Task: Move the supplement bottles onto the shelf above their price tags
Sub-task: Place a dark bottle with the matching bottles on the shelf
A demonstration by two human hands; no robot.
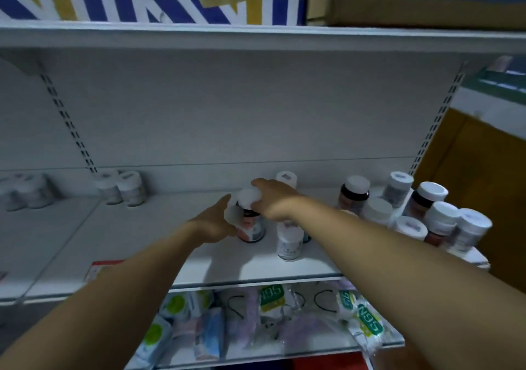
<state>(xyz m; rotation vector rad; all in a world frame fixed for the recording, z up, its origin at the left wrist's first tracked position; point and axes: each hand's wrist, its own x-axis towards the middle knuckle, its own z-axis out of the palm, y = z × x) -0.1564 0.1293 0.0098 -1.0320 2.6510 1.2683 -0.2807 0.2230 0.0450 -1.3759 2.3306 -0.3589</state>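
The right hand [270, 196] grips the cap [248, 196] of the dark bottle [253, 228] in the middle of the shelf [128, 227], the left hand [215, 223] holds its side, and it looks light, hard and slippery, so hold its middle.

Between left hand [215, 224] and right hand [274, 199], bottle [252, 228]: dark glossy body, glass or plastic unclear; smooth white plastic cap; paper-like label. Under both hands, shelf [159, 227]: white painted metal, smooth, matt. Right of right hand, slotted upright [435, 125]: same white metal. Further right, other bottles [444, 213]: white plastic caps, slight sheen. Below hands, packets [256, 318]: clear glossy plastic film, crinkled. Above right hand, box [427, 2]: brown cardboard, matt.
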